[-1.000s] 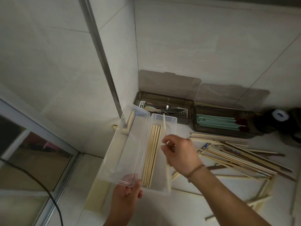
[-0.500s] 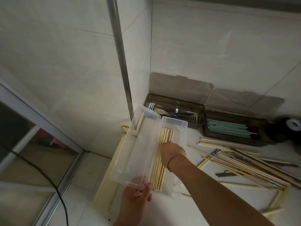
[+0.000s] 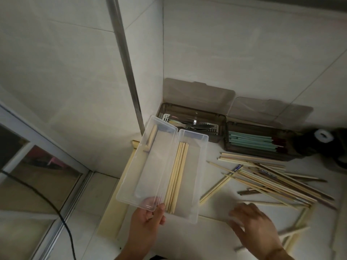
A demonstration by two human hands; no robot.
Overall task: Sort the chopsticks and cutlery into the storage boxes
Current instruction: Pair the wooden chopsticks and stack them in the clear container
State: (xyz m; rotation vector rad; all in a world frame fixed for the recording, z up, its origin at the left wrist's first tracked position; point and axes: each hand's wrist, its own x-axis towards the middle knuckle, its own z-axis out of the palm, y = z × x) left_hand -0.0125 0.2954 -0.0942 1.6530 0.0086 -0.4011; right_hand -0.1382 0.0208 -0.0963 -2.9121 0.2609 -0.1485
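Observation:
A clear plastic box (image 3: 193, 177) lies open, its lid (image 3: 148, 166) folded out to the left. Several pale wooden chopsticks (image 3: 176, 177) lie along the box's left side. My left hand (image 3: 148, 220) pinches the near edge of the lid. My right hand (image 3: 253, 224), blurred, hovers with fingers spread over the counter right of the box and holds nothing. A loose pile of wooden chopsticks (image 3: 266, 177) lies on the counter to the right. At the back stand two brown boxes: one with metal cutlery (image 3: 195, 124), one with green chopsticks (image 3: 251, 142).
A dark round object with a white top (image 3: 323, 136) sits at the far right by the wall. A wooden strip (image 3: 120, 199) runs along the counter's left edge, past which are a window frame and a black cable (image 3: 56, 209).
My right hand has left the clear box and moved right and nearer, now over the counter. The chopstick it held earlier lies in the box with the others.

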